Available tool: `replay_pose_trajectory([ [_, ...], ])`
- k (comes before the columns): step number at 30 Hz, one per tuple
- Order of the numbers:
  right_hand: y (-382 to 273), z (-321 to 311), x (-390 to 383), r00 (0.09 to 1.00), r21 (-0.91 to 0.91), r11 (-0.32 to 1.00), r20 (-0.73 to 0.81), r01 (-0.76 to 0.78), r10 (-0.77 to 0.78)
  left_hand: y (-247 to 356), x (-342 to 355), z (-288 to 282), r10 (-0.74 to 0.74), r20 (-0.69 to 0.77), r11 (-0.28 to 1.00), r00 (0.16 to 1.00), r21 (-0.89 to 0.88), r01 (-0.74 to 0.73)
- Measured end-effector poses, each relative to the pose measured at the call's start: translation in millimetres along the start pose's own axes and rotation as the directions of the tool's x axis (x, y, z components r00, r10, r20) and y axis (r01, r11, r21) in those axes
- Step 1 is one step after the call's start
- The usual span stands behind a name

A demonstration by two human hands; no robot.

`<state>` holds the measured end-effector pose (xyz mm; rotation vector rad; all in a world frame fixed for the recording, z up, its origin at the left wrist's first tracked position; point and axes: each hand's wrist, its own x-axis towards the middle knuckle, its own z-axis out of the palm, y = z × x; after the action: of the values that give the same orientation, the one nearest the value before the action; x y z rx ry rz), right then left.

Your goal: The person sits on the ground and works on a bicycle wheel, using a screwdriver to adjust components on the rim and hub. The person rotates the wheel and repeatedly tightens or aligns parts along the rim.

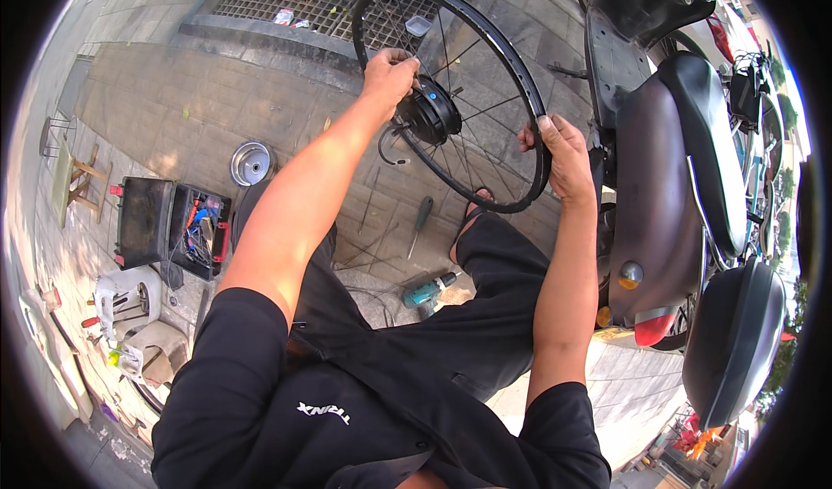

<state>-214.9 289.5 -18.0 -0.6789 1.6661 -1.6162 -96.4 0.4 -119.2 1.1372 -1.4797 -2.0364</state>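
Observation:
I hold up a black spoked wheel (509, 62) with a large dark hub (438, 116). My left hand (390, 80) is closed on the wheel just above the hub, among the spokes; exactly what its fingertips grip is hidden. My right hand (559, 151) grips the right side of the rim, thumb on the near face and fingers curled behind. A short black cable (387, 151) hangs below the hub. A screwdriver (422, 222) lies on the paving under the wheel, and a teal drill (423, 295) lies between my legs.
A parked scooter (641, 194) with a top box (728, 342) stands close on my right. On my left are a metal bowl (250, 161), an open toolbox (143, 216), a wooden stool (78, 177) and pale containers with tools (130, 298). A metal grate (269, 0) lies ahead.

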Motion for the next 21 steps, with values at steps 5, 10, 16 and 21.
replay_pose_trajectory([
  [5,-0.6,-1.3,0.0,1.000,-0.056,0.998,0.004,-0.002,0.002,1.0,-9.5,-1.4,0.141,-0.045,0.990,0.989,-0.002,-0.141],
  [10,-0.1,2.2,1.3,1.000,0.000,1.000,-0.012,-0.004,0.004,5.7,-27.6,-9.7,0.422,0.007,0.903,0.907,0.082,-0.421],
  [16,5.7,-2.6,2.6,1.000,-0.023,1.000,0.007,0.018,-0.018,57.1,-62.3,-11.7,0.635,0.212,0.686,0.742,0.286,-0.669],
  [21,8.6,-7.5,2.4,1.000,-0.025,1.000,0.002,0.004,-0.004,79.0,-95.6,-1.1,0.674,0.285,0.653,0.682,0.203,-0.730],
])
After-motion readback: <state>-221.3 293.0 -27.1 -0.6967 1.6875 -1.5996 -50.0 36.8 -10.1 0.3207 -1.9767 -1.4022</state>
